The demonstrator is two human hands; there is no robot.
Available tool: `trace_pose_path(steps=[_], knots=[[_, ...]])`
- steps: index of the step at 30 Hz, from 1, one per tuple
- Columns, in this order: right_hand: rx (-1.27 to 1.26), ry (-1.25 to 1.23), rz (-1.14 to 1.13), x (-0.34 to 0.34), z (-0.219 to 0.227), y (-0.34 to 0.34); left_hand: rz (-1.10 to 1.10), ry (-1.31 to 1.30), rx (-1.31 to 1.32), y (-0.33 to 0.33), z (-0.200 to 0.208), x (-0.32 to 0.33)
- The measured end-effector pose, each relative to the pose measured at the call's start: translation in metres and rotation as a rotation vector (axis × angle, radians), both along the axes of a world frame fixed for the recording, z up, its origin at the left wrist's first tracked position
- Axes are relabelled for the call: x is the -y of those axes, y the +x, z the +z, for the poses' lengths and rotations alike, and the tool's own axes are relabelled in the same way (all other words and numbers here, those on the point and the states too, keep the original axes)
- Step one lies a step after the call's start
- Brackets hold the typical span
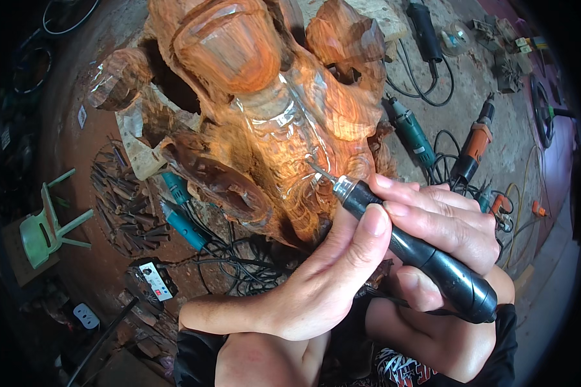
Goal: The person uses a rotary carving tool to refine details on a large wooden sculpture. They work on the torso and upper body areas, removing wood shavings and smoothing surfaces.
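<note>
a pale green chair point(35, 240) and white socket strip point(86, 316) sit leftward.

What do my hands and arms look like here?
Your left hand and right hand are bare: no gloves, rings or watch show. The left forearm is uncovered; black cloth shows below it, possibly a sleeve.

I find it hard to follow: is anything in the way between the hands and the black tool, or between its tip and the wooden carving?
Nothing visible. The right hand grips the black tool, the left hand rests its thumb on it, and the thin tip is at the wooden carving, nothing between.
</note>
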State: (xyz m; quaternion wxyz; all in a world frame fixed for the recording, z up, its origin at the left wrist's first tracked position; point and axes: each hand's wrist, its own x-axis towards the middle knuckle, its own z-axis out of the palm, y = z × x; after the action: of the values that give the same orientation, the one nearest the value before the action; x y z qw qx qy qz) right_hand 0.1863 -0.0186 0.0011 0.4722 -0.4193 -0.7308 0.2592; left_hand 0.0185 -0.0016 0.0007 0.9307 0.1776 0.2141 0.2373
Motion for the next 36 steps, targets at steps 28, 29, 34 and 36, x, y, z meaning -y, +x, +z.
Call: trace_pose_path(steps=[28,29,34,36], knots=[[-0.043,-0.026,-0.043,0.003,-0.007,0.001,-0.060,0.069,0.012,0.006,0.003,-0.006],[-0.065,-0.006,-0.066,0.004,-0.010,-0.002,-0.063,0.055,0.005,0.006,0.005,-0.006],[-0.079,-0.009,-0.064,0.003,-0.010,-0.002,-0.079,-0.010,-0.061,0.007,0.015,-0.008],[-0.051,-0.017,-0.049,0.001,-0.009,0.000,-0.077,0.006,-0.056,0.006,0.011,-0.007]])
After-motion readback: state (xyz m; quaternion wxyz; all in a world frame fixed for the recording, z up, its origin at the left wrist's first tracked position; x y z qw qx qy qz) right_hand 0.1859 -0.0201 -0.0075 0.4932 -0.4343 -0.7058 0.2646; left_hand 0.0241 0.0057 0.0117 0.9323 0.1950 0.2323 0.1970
